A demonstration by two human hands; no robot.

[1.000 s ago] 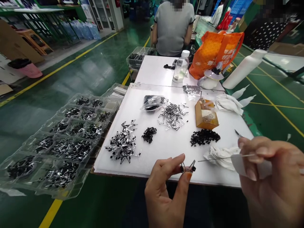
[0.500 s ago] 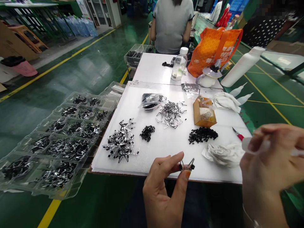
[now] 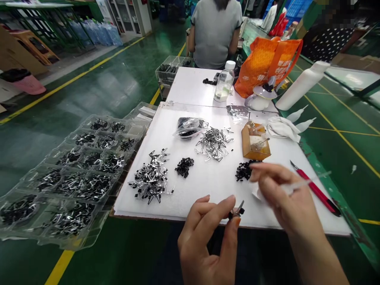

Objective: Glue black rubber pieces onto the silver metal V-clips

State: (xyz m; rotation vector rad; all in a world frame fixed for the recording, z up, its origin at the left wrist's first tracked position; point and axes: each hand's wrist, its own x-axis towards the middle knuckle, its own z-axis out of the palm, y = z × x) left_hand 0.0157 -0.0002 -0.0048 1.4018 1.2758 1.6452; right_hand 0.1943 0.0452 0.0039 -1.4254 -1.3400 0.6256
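Observation:
My left hand [image 3: 208,237] is closed in a pinch on a small V-shaped metal clip [image 3: 236,211] with black tips, held just over the table's near edge. To the right, my right hand [image 3: 287,202] is slightly blurred and has a thin translucent plastic tube [image 3: 308,182] among its fingers, its narrow end pointing up and right. The right fingertips are close to the pile of small black pieces [image 3: 243,171] and partly cover it. Under that hand a white cloth is mostly hidden. A red-handled craft knife [image 3: 319,192] lies beside the right hand.
On the white table [image 3: 184,202] are piles of metal clips [image 3: 152,178], loose clips [image 3: 215,142], black pieces [image 3: 184,167] and an amber box [image 3: 257,152]. A compartment tray [image 3: 41,202] stands left. Bottle [image 3: 225,81], orange bag [image 3: 267,65] and a seated person [image 3: 216,33] are beyond.
My right hand has moved left toward my left hand with the tube, uncovering the craft knife and covering the cloth. The left hand has tilted the clip slightly.

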